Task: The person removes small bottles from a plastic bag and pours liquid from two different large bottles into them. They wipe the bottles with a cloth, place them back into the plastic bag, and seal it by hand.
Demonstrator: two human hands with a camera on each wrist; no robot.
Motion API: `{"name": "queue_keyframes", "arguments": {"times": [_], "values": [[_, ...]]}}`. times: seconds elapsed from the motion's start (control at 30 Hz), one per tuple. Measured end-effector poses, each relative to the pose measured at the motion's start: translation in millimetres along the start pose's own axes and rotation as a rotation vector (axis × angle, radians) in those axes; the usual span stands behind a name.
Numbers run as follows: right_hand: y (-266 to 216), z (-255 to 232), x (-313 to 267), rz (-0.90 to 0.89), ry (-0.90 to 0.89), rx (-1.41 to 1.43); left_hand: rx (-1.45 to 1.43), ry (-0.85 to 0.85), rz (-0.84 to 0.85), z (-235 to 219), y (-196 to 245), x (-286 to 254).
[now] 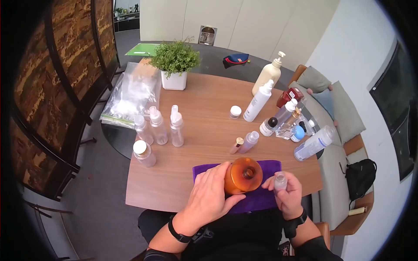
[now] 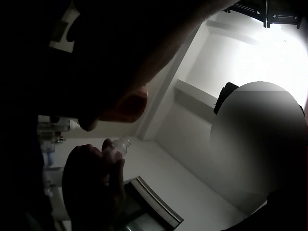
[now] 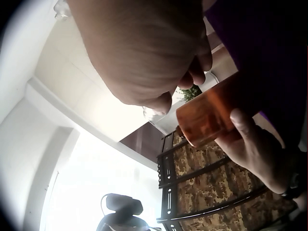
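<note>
My left hand point(image 1: 209, 189) grips an amber bottle point(image 1: 237, 179) from its left side, fingers and thumb around the body. That bottle has no cap, and its dark mouth faces up toward the head camera. To its right, my right hand point(image 1: 291, 198) holds a small clear bottle point(image 1: 280, 182) between thumb and fingers; its mouth is uncapped too. Both bottles are above a purple cloth point(image 1: 257, 203) near the table's front edge. The right wrist view shows the amber bottle point(image 3: 204, 115) with the left thumb along it. In the dim left wrist view the small bottle point(image 2: 121, 146) pokes out of the right fingers.
Several clear bottles, one a white-capped bottle point(image 1: 145, 154), stand on the table's left. A pump bottle point(image 1: 267, 78), a white spray bottle point(image 1: 258, 102), a small jar point(image 1: 235, 112) and more bottles stand right. Behind are a potted plant point(image 1: 175, 65) and plastic bags point(image 1: 133, 95).
</note>
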State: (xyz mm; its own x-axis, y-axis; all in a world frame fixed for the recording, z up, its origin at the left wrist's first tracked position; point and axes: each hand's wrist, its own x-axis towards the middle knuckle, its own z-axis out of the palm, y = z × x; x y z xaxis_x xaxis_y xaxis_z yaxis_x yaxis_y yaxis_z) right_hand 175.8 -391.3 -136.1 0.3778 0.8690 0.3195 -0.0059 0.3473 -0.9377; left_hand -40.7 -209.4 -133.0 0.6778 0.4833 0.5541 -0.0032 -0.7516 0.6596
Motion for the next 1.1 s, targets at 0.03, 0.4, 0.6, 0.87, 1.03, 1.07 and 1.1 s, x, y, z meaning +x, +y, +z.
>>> {"name": "queue_keyframes", "arguments": {"times": [0.03, 0.4, 0.6, 0.87, 1.03, 1.07, 1.1], "values": [[-8, 0, 8, 0.0, -0.016, -0.018, -0.006, 0.003, 0.004, -1, 0, 1], [-43, 7, 56, 0.127, -0.213, -0.097, -0.04, 0.034, 0.026, -1, -5, 2], [-59, 9, 69, 0.095, -0.269, -0.339, -0.034, 0.028, 0.029, -2, -6, 2], [-74, 8, 81, 0.027, -0.361, -0.604, -0.018, 0.037, 0.045, 0, -7, 0], [-86, 13, 87, -0.002, -0.399, -0.694, -0.022, 0.038, 0.05, -1, -6, 1], [-88, 13, 88, 0.003, -0.403, -0.72, -0.023, 0.035, 0.048, -1, -6, 1], [-91, 13, 89, 0.002, -0.405, -0.721, -0.023, 0.036, 0.048, -1, -6, 1]]}}
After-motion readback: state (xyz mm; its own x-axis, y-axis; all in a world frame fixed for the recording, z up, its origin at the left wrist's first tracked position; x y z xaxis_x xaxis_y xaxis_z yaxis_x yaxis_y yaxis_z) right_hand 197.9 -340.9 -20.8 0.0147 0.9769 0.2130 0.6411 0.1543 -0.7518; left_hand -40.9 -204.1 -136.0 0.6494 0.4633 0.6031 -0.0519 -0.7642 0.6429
